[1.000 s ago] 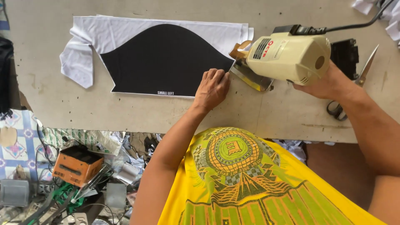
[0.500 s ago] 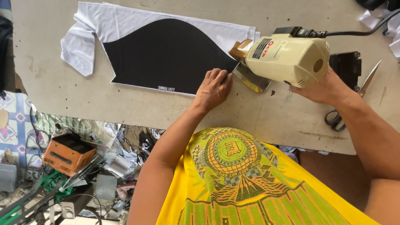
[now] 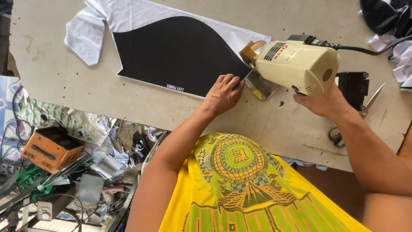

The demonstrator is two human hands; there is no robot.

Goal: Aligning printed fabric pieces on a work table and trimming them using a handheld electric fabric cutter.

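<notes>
On the grey, stained worktable point(image 3: 64, 92), a black curved pattern piece point(image 3: 176, 56) lies flat on white fabric point(image 3: 92, 25) that sticks out at its left and far edges. The left hand point(image 3: 223, 92) presses flat, fingers spread, on the pattern's near right corner. Just right, a cream electric cloth cutter point(image 3: 298, 66) stands at that corner, the right hand point(image 3: 324, 103) closed on its rear. Scissors point(image 3: 358, 116) lie farther right. An orange box point(image 3: 49, 148) sits in floor clutter below.
</notes>
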